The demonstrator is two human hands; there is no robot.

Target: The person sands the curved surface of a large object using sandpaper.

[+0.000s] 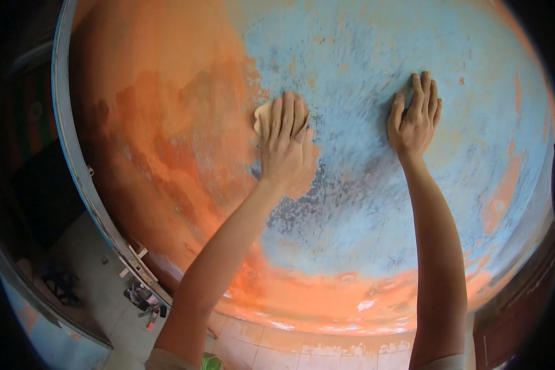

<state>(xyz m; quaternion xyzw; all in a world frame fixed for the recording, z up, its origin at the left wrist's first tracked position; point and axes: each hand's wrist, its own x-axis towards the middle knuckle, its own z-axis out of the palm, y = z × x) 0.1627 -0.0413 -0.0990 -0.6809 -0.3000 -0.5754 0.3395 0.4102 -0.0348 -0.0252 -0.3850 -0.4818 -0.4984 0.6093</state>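
Observation:
A large panel [364,246] fills most of the head view, patchy with worn light blue on the right and orange on the left and along the bottom. Near its middle, my left hand [283,148] presses a pale tan sheet of sandpaper [263,118] against the surface, fingers together over it. The sheet's left edge sticks out past my fingers; its underside is hidden. Dark grey scuffs mark the blue below that hand. Further right, my right hand [415,117] rests flat on the blue area, fingers stretched out, holding nothing.
A grey metal-like edge strip [74,154] runs down the panel's left side. Below it, small tools and odds and ends [143,297] lie on the tiled floor [126,336]. A green container [212,362] shows at the bottom, and a dark reddish-brown surface [512,333] at lower right.

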